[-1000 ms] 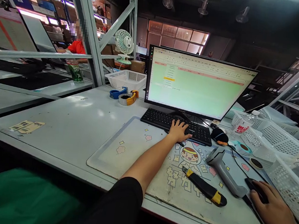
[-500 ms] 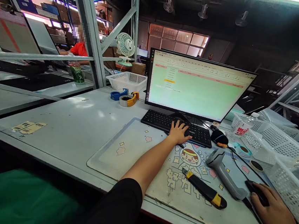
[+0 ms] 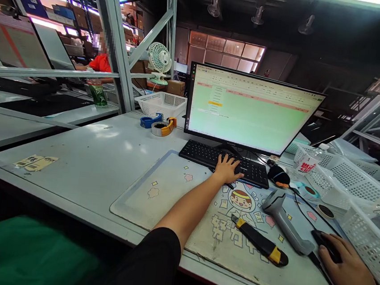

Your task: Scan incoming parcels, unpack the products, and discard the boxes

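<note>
My left hand [image 3: 227, 168] lies on the black keyboard [image 3: 202, 152] with its fingers spread over the keys. My right hand [image 3: 349, 267] rests on a black mouse [image 3: 322, 239] at the right of the printed desk mat [image 3: 168, 189], fingers curved over it. In front of me stands a monitor [image 3: 250, 110] with a green spreadsheet. Between my hands lie a grey barcode scanner [image 3: 285, 221] and a black and yellow utility knife [image 3: 257, 241].
White mesh baskets [image 3: 350, 180] line the right side, another basket [image 3: 162, 101] sits behind two tape dispensers [image 3: 161, 125]. A small fan [image 3: 159, 61] stands at the back. Metal rack posts [image 3: 115, 41] rise at left. A person in red [image 3: 98, 62] works beyond them.
The view has shifted slightly downward since a second ago. My hands stay on the keyboard and the mouse.
</note>
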Action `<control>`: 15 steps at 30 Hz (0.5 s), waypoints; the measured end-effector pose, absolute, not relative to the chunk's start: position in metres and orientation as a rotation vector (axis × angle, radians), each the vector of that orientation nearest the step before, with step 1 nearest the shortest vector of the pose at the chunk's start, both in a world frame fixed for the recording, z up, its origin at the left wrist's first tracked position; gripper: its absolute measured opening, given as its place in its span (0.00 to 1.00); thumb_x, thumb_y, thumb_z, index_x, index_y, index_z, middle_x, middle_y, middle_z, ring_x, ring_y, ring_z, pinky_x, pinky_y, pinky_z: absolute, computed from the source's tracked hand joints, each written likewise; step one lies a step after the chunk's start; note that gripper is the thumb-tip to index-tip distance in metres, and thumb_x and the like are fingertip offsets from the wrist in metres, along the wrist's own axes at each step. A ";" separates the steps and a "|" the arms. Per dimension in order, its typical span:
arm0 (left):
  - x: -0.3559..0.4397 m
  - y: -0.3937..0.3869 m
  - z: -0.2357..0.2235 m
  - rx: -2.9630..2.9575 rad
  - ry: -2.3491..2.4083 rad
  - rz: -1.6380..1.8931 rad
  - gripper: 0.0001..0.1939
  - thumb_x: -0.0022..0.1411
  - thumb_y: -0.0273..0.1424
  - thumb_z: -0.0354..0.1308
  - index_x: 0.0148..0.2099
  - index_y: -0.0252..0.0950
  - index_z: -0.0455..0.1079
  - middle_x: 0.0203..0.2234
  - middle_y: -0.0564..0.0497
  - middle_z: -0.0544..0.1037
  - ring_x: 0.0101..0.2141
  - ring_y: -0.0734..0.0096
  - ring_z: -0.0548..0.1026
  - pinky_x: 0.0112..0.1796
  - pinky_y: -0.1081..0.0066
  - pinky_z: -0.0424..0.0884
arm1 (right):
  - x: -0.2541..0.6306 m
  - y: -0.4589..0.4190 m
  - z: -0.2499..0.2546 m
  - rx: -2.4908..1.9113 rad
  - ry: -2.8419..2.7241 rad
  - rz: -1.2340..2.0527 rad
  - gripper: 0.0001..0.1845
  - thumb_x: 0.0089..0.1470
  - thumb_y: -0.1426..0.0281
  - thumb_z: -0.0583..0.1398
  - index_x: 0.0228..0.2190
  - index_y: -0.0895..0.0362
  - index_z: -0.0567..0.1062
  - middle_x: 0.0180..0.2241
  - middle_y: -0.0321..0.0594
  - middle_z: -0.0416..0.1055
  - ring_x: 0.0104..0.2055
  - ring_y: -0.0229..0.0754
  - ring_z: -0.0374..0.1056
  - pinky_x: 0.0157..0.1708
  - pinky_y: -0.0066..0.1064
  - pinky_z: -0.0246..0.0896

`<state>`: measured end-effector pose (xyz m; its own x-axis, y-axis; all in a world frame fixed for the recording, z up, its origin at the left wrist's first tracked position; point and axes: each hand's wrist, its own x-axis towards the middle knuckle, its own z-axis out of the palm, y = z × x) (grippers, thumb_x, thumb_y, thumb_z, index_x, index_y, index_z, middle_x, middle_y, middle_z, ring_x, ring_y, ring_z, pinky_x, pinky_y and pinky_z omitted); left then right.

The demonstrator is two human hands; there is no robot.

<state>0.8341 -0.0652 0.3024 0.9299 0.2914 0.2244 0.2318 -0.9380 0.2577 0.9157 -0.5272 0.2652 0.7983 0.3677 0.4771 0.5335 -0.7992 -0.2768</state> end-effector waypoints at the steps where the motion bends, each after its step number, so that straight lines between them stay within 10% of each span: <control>1: 0.834 -0.066 0.303 2.861 0.395 0.393 0.44 0.72 0.63 0.41 0.79 0.45 0.56 0.77 0.47 0.59 0.78 0.39 0.45 0.75 0.37 0.38 | 0.916 -0.528 0.265 -2.582 -0.685 -0.572 0.33 0.58 0.43 0.51 0.52 0.49 0.77 0.59 0.47 0.75 0.57 0.65 0.76 0.54 0.55 0.73; 15: 0.822 -0.067 0.304 2.807 0.413 0.675 0.34 0.76 0.49 0.49 0.76 0.36 0.60 0.75 0.41 0.62 0.75 0.47 0.54 0.74 0.44 0.49 | 0.924 -0.533 0.254 -2.567 -0.798 -0.667 0.28 0.65 0.50 0.54 0.55 0.52 0.79 0.60 0.47 0.75 0.58 0.58 0.75 0.54 0.49 0.73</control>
<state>0.8225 -0.0670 0.3041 0.8544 0.3210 0.4086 0.2176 -0.9351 0.2796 0.9243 -0.5335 0.2537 0.7277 0.4279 0.5361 0.6031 -0.7714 -0.2029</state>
